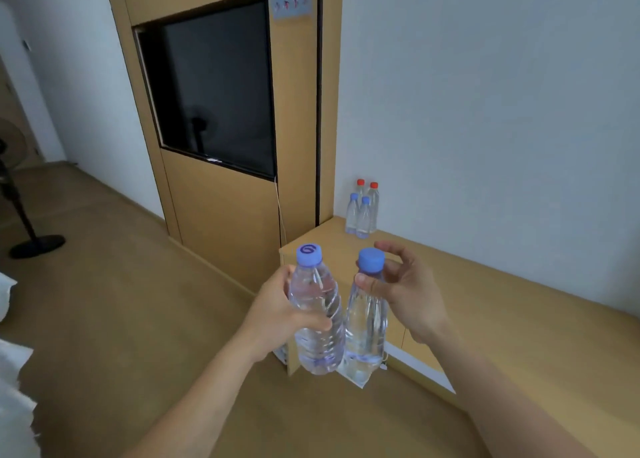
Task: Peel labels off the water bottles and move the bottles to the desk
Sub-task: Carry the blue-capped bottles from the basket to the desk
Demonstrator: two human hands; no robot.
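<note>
I hold two clear, label-free water bottles with blue caps out in front of me. My left hand (277, 310) wraps around the body of the left bottle (317, 314). My right hand (403, 295) pinches the neck of the right bottle (365, 326) just under its cap, and that bottle hangs down. Both bottles are in the air, before the near corner of the wooden desk (485, 301). At the desk's far corner stand several bare bottles (362, 211), two with red caps behind and two with blue caps in front.
A wooden wall panel with a dark TV screen (214, 90) rises left of the desk. A standing fan's black base (38, 246) sits on the wood floor at far left. White bedding (14, 388) shows at the lower left edge. A white wall backs the desk.
</note>
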